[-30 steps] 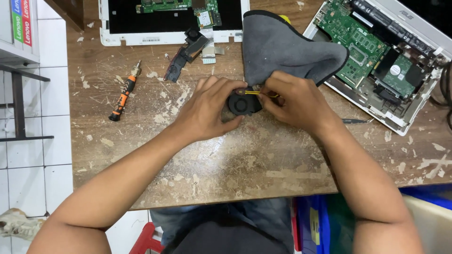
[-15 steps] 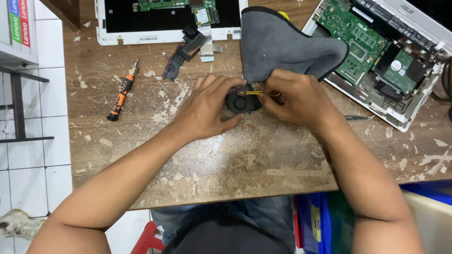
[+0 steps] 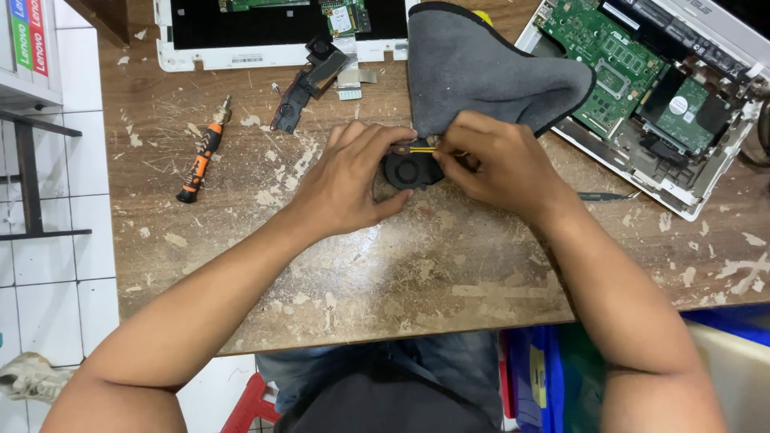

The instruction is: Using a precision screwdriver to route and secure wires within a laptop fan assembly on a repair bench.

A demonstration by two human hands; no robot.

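Both hands meet over a small round black cooling fan [image 3: 411,170] that lies on the worn wooden desk [image 3: 417,273], just in front of a grey fabric pouch [image 3: 481,68]. The left hand [image 3: 349,180] cups the fan's left side, its fingers [image 3: 377,136] curled over the top edge and the thumb pressed against the lower rim, so it is closed on the fan. The right hand [image 3: 501,172] is pinched shut on a thin yellow-and-black tool [image 3: 425,149], held level across the top of the fan; its tip is hidden under the left fingers. Left of the hands, apart from them, an orange-and-black screwdriver [image 3: 202,154] lies on the desk, and a black speaker part [image 3: 309,80] rests near a white laptop shell [image 3: 281,44] at the far edge. At the upper right, 1 opened laptop [image 3: 666,96] shows its green circuit board.
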